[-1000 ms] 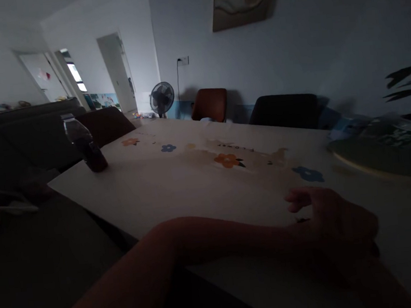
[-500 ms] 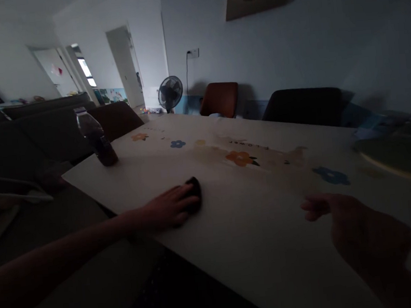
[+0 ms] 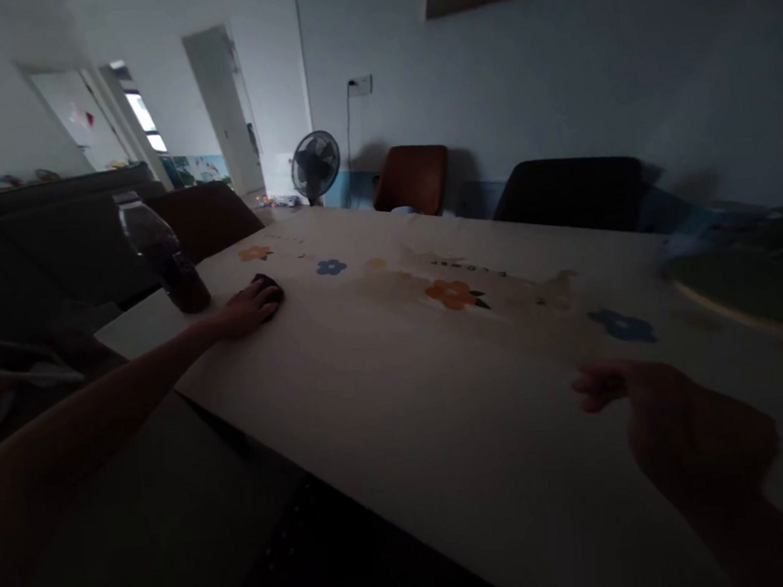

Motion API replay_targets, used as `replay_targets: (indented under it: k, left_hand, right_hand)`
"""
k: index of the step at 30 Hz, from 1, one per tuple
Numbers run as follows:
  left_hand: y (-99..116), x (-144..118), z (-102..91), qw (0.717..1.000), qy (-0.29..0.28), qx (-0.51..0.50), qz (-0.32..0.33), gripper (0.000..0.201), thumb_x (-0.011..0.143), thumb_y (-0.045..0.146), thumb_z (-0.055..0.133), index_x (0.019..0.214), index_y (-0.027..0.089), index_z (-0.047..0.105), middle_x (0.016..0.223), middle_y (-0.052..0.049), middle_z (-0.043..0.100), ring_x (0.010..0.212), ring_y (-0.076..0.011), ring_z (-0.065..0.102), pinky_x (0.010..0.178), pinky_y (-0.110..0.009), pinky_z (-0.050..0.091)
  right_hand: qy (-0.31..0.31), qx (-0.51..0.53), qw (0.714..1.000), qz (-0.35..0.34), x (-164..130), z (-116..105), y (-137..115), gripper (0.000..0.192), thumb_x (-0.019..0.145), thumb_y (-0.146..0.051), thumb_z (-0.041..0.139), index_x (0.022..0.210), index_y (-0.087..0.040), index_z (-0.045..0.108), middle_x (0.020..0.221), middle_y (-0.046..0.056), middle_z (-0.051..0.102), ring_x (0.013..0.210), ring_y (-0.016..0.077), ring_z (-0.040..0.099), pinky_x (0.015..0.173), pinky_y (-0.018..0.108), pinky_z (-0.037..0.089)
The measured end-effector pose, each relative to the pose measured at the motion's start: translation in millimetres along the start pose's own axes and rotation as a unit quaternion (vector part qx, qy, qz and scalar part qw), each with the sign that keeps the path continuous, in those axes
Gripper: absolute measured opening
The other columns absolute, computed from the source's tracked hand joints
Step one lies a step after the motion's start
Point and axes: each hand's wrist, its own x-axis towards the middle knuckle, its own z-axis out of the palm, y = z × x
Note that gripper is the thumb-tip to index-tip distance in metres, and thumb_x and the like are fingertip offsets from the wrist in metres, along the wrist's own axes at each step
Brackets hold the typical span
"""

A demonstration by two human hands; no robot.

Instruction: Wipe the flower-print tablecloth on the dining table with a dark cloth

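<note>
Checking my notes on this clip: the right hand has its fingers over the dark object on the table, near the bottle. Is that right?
Not quite: it is the left hand, not the right, that has its fingers over the dark object on the table, near the bottle. The head view shows it.

Surface: pale, flower-printed, spanning mid-frame. Bearing: dark-filled bottle, left of frame; small black object beneath left hand, centre-left; round-edged green item, right edge.
</note>
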Motion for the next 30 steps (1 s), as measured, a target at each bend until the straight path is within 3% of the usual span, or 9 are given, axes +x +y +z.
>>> replay_targets:
  k: [5, 8, 10, 14, 19, 21, 25, 27, 30]
  left_hand:
    - [16.5, -22.0, 9.8, 0.996, 0.002, 0.000, 0.087, 0.029, 0.093, 0.029, 0.039, 0.097, 0.018, 0.065, 0.144, -0.013, 0.049, 0.145, -0.0348, 0.025, 0.118, -0.057, 0.023]
    - [53.0, -36.7, 18.0, 0.985, 0.029, -0.021, 0.169, 0.031, 0.095, 0.030, 0.038, 0.102, 0.020, 0.067, 0.147, -0.012, 0.049, 0.149, -0.0343, 0.020, 0.119, -0.059, 0.022]
    - [93.1, -42.5, 18.6, 0.979, 0.044, -0.044, 0.196, 0.036, 0.097, 0.031, 0.037, 0.118, 0.020, 0.064, 0.151, -0.013, 0.045, 0.150, -0.0341, 0.021, 0.120, -0.057, 0.024]
    - [191.8, -34.3, 7.4, 0.966, 0.027, -0.074, 0.247, 0.051, 0.099, 0.037, 0.039, 0.147, 0.021, 0.044, 0.161, -0.015, 0.027, 0.149, -0.0355, 0.025, 0.120, -0.057, 0.028]
    - [314.5, -2.5, -13.1, 0.927, -0.007, -0.094, 0.363, 0.057, 0.099, 0.045, 0.043, 0.151, 0.021, 0.040, 0.163, -0.019, 0.020, 0.151, -0.0367, 0.018, 0.122, -0.057, 0.022]
    - [363.4, 9.6, -18.1, 0.905, -0.016, -0.106, 0.411, 0.059, 0.099, 0.049, 0.044, 0.151, 0.021, 0.040, 0.162, -0.020, 0.022, 0.151, -0.0369, 0.019, 0.122, -0.056, 0.023]
    - [460.9, 32.4, -19.7, 0.862, 0.019, -0.142, 0.486, 0.060, 0.097, 0.052, 0.046, 0.149, 0.022, 0.042, 0.160, -0.020, 0.025, 0.148, -0.0382, 0.025, 0.118, -0.057, 0.027]
    - [504.1, 42.9, -20.9, 0.850, 0.020, -0.150, 0.504, 0.061, 0.097, 0.052, 0.045, 0.150, 0.023, 0.040, 0.160, -0.017, 0.028, 0.148, -0.0372, 0.024, 0.117, -0.058, 0.027]
    - [551.8, 54.5, -28.2, 0.860, -0.015, -0.172, 0.481, 0.064, 0.097, 0.054, 0.045, 0.152, 0.022, 0.036, 0.162, -0.012, 0.027, 0.149, -0.0346, 0.021, 0.119, -0.060, 0.024]
  right_hand:
    - [0.115, 0.053, 0.991, 0.052, 8.0, -13.3, -21.8, 0.043, 0.101, -0.031, 0.033, 0.084, -0.017, 0.068, 0.067, 0.002, 0.068, 0.063, 0.0150, 0.067, 0.066, 0.026, 0.051]
    - [0.210, 0.087, 0.972, 0.068, 16.2, -21.0, -17.6, 0.042, 0.101, -0.031, 0.034, 0.080, -0.015, 0.067, 0.064, 0.002, 0.067, 0.053, 0.0120, 0.063, 0.059, 0.023, 0.049]
    - [0.242, 0.102, 0.962, 0.077, 20.5, -25.8, -12.2, 0.043, 0.099, -0.030, 0.034, 0.080, -0.014, 0.068, 0.063, 0.002, 0.066, 0.051, 0.0113, 0.063, 0.055, 0.022, 0.048]
    - [0.299, 0.149, 0.938, 0.093, 26.4, -33.4, -9.7, 0.042, 0.096, -0.031, 0.035, 0.076, -0.012, 0.067, 0.061, 0.003, 0.065, 0.045, 0.0123, 0.060, 0.046, 0.022, 0.045]
    - [0.388, 0.171, 0.897, 0.124, 31.9, -42.6, -14.9, 0.040, 0.094, -0.031, 0.037, 0.071, -0.012, 0.063, 0.058, 0.003, 0.063, 0.043, 0.0129, 0.059, 0.043, 0.021, 0.043]
    - [0.395, 0.179, 0.891, 0.132, 32.9, -45.4, -13.3, 0.039, 0.093, -0.033, 0.037, 0.072, -0.012, 0.063, 0.058, 0.004, 0.063, 0.042, 0.0135, 0.059, 0.043, 0.022, 0.043]
    - [0.393, 0.162, 0.895, 0.138, 31.2, -48.4, -9.4, 0.044, 0.094, -0.039, 0.035, 0.071, -0.013, 0.062, 0.059, 0.005, 0.064, 0.042, 0.0147, 0.059, 0.043, 0.024, 0.043]
    - [0.384, 0.145, 0.901, 0.143, 29.0, -49.6, -8.7, 0.045, 0.095, -0.039, 0.034, 0.072, -0.012, 0.063, 0.061, 0.005, 0.064, 0.044, 0.0149, 0.059, 0.045, 0.024, 0.044]
    - [0.372, 0.136, 0.906, 0.151, 25.4, -51.7, -6.1, 0.045, 0.097, -0.037, 0.034, 0.076, -0.012, 0.065, 0.063, 0.005, 0.065, 0.048, 0.0151, 0.061, 0.048, 0.025, 0.047]
